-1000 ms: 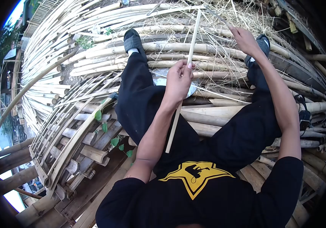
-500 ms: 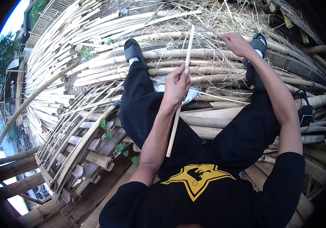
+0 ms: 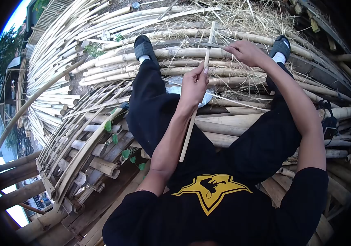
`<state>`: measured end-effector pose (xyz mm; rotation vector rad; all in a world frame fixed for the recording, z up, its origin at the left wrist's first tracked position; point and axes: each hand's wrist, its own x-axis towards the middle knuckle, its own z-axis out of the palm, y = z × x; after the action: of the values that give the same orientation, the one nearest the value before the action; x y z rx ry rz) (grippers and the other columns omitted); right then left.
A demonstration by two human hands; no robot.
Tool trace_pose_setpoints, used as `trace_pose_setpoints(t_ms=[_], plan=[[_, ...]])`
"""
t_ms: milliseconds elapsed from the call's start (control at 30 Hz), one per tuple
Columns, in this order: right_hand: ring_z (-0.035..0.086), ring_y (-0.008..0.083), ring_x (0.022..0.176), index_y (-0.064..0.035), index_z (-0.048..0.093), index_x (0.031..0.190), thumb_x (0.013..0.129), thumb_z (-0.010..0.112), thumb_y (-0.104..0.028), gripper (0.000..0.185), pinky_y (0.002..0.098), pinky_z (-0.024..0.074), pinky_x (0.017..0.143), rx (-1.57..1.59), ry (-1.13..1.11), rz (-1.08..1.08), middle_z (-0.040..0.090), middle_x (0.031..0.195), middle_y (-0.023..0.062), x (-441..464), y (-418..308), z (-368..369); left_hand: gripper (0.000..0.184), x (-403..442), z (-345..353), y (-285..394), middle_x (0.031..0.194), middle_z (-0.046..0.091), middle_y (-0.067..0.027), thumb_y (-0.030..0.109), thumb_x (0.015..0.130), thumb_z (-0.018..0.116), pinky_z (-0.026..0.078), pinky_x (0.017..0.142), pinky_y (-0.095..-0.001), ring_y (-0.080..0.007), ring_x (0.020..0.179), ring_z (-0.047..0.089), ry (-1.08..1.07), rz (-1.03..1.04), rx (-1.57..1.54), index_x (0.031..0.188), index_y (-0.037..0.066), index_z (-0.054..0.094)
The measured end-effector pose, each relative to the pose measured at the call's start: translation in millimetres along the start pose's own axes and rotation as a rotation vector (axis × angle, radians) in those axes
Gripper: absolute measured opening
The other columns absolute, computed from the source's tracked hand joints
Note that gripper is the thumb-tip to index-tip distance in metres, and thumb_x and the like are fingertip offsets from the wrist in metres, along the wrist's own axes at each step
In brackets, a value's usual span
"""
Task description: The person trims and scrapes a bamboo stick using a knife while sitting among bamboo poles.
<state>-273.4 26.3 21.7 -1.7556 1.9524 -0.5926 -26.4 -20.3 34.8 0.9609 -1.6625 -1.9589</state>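
Note:
A long, narrow bamboo strip point(image 3: 188, 137) slants up from my lap, its far end pointing away from me. My left hand point(image 3: 193, 87) is closed around it near the middle, thumb lying along the strip. In my right hand point(image 3: 247, 53) is a thin knife point(image 3: 217, 46), gripped by its handle, which the fingers mostly hide. Its blade lies across the strip between my left hand and the far end, appearing to touch it.
Bamboo poles point(image 3: 175, 53) lie crosswise under my feet, with pale shavings point(image 3: 249, 20) scattered over them. A slatted bamboo frame point(image 3: 97, 149) stands at my left. Between my legs is a crumpled pale plastic sheet point(image 3: 205, 99). A dark strapped object point(image 3: 329, 123) rests at my right.
My right hand and the knife have come nearer to me, the blade passing from the strip's far end to a point closer to my left hand. My left hand still holds the strip.

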Motion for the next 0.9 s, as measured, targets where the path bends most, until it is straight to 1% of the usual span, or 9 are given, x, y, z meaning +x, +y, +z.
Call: trace_pose_setpoints(t_ms=[133, 200, 367, 433, 500, 633, 733, 833, 900], plan=[[0.056, 0.0374, 0.07, 0.0046, 0.061, 0.084, 0.096, 0.038, -0.044, 0.055, 0.0454, 0.0426, 0.067, -0.171, 0.203, 0.311, 0.059, 0.072, 0.022, -9, 64, -38, 0.028, -6, -8, 11, 0.057, 0.032, 0.0086, 0.014, 0.098, 0.046, 0.021, 0.033, -0.0167, 0.0007, 0.041, 0.027, -0.068, -0.038, -0.184, 0.124, 0.004, 0.051], [0.042, 0.0268, 0.059, 0.0055, 0.052, 0.078, 0.097, 0.04, -0.043, 0.053, 0.0387, 0.0366, 0.06, -0.081, 0.211, 0.441, 0.047, 0.061, 0.0163, -19, 65, -52, 0.027, 1, -12, 17, 0.057, 0.032, 0.0086, 0.014, 0.098, 0.046, 0.021, 0.033, -0.0167, 0.0007, 0.041, 0.027, -0.06, -0.067, -0.225, 0.123, 0.004, 0.051], [0.034, 0.0207, 0.058, 0.006, 0.048, 0.078, 0.097, 0.04, -0.041, 0.052, 0.0366, 0.033, 0.057, 0.01, 0.087, 0.056, 0.039, 0.061, 0.0132, -11, 14, -23, 0.023, 5, 0, 5, 0.059, 0.035, 0.0078, 0.012, 0.097, 0.047, 0.024, 0.041, -0.0201, -0.0004, 0.049, 0.029, -0.024, -0.077, -0.094, 0.115, 0.002, 0.057], [0.043, 0.0315, 0.058, 0.0048, 0.049, 0.073, 0.097, 0.036, -0.045, 0.057, 0.0424, 0.0371, 0.06, 0.041, -0.116, -0.028, 0.045, 0.059, 0.016, -8, -18, -15, 0.023, 6, 5, 1, 0.059, 0.037, 0.0075, 0.011, 0.097, 0.047, 0.025, 0.042, -0.02, -0.0006, 0.05, 0.031, -0.024, -0.034, -0.082, 0.115, 0.002, 0.057], [0.049, 0.0335, 0.062, 0.0048, 0.054, 0.077, 0.097, 0.036, -0.045, 0.057, 0.0432, 0.0409, 0.065, -0.004, -0.067, -0.075, 0.05, 0.064, 0.018, -5, -13, -3, 0.024, 7, 5, -4, 0.06, 0.038, 0.0072, 0.011, 0.096, 0.048, 0.026, 0.043, -0.0199, -0.0007, 0.051, 0.033, -0.026, 0.013, -0.072, 0.116, 0.001, 0.058], [0.057, 0.0378, 0.072, 0.0068, 0.06, 0.082, 0.095, 0.034, -0.051, 0.065, 0.0449, 0.0434, 0.07, -0.146, -0.027, 0.395, 0.06, 0.074, 0.0242, 7, 51, -29, 0.022, -1, 1, -5, 0.059, 0.034, 0.0082, 0.014, 0.098, 0.047, 0.021, 0.038, -0.0177, 0.0003, 0.045, 0.027, -0.096, -0.054, -0.028, 0.115, 0.002, 0.055], [0.056, 0.0376, 0.068, 0.0062, 0.06, 0.079, 0.093, 0.033, -0.057, 0.07, 0.0451, 0.0435, 0.071, -0.177, 0.099, 0.361, 0.059, 0.069, 0.0221, 3, 84, -24, 0.026, 3, -3, 8, 0.058, 0.035, 0.0071, 0.016, 0.099, 0.045, 0.021, 0.034, -0.0184, 0.0001, 0.04, 0.025, -0.063, -0.011, -0.182, 0.118, 0.001, 0.053], [0.05, 0.0244, 0.052, 0.0014, 0.059, 0.075, 0.09, 0.04, -0.06, 0.066, 0.0378, 0.0431, 0.055, 0.043, 0.132, 0.356, 0.052, 0.056, 0.0105, 0, 59, -12, 0.03, 16, -16, 5, 0.063, 0.047, 0.0011, 0.017, 0.098, 0.044, 0.033, 0.031, -0.0194, -0.0033, 0.036, 0.039, 0.054, -0.031, -0.388, 0.122, -0.001, 0.047], [0.031, 0.0008, 0.043, -0.0096, 0.052, 0.074, 0.093, 0.05, -0.046, 0.042, 0.0202, 0.0227, 0.038, 0.613, -0.124, 0.57, 0.033, 0.051, -0.0086, 4, -4, -22, 0.029, 28, -17, 3, 0.068, 0.055, -0.0068, 0.019, 0.099, 0.042, 0.038, 0.033, -0.0231, -0.0102, 0.037, 0.047, 0.225, 0.112, -0.4, 0.116, -0.004, 0.045]])
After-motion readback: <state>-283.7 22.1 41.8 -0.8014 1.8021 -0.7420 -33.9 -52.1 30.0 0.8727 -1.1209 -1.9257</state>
